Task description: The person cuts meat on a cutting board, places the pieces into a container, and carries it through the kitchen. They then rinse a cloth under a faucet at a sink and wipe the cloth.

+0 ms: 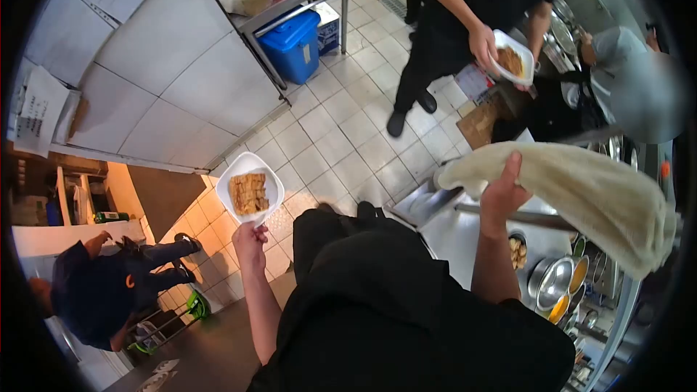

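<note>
Left hand [250,241] gripping white bowl [274,190] by near edge — right hand [501,207] clutching pale cloth [588,192]

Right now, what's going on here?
The camera wearer's left hand holds a white dish of browned, layered food out over the tiled floor. Their right hand grips a pale cloth, which hangs partly over the metal counter. Across the floor, a co-worker in black holds another white dish with food in it. Another person is at lower left.
</note>
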